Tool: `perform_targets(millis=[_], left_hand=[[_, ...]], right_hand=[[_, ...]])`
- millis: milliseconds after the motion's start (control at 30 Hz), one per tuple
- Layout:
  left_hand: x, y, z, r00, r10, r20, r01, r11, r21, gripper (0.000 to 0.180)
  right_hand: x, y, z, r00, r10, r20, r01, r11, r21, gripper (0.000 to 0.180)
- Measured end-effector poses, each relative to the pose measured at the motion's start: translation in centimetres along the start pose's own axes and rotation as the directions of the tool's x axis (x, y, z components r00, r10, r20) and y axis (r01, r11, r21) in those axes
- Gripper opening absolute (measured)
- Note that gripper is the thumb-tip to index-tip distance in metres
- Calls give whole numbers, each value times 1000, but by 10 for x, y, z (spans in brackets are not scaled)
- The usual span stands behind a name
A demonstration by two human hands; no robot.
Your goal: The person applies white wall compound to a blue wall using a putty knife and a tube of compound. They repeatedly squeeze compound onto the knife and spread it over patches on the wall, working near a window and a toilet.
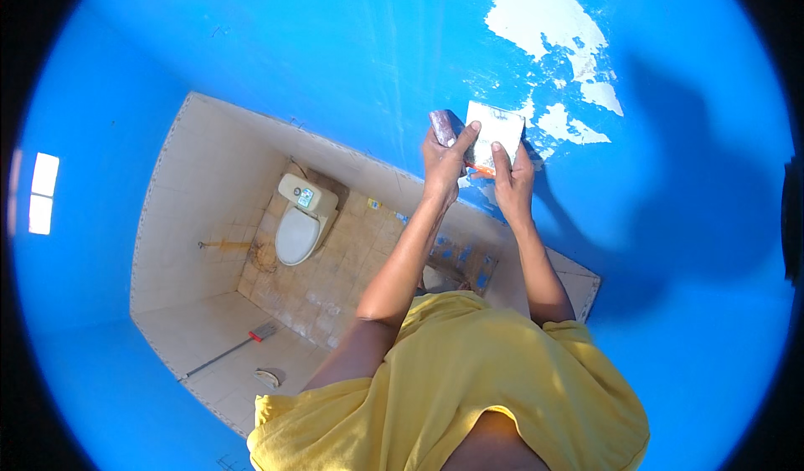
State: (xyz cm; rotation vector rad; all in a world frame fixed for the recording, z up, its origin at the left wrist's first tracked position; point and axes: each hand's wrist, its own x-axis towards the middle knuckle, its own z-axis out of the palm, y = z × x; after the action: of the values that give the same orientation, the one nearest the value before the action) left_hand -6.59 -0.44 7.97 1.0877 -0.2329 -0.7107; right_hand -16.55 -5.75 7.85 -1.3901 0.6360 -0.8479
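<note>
Yellow shirt (469, 362) foremost, left fingers (466, 138) and right fingers (523, 165) grip a white square (496, 125) between them, thumbs (501, 154) atop.

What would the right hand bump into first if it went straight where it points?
The right hand would probably meet the blue wall first, past the white square it holds, near the bare white patch; depth is unclear.

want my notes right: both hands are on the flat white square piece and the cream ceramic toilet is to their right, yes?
Not quite: in the head view, the cream ceramic toilet is to the hands' left, not right. The left hand and right hand are on the flat white square piece.
</note>
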Motion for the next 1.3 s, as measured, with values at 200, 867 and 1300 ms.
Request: perform_targets(millis=[200, 867, 1300], left_hand=[[4, 14, 2, 994, 99, 34, -96, 992, -86, 30], [5, 15, 3, 999, 29, 22, -28, 998, -49, 30], [4, 16, 4, 999, 31, 39, -29, 998, -51, 32]], right_hand=[[7, -8, 6, 980, -182, 77, 185, 982, -32, 33], [9, -15, 13, 991, -132, 21, 133, 990, -49, 33], [9, -16, 13, 982, -191, -8, 189, 978, -91, 32]])
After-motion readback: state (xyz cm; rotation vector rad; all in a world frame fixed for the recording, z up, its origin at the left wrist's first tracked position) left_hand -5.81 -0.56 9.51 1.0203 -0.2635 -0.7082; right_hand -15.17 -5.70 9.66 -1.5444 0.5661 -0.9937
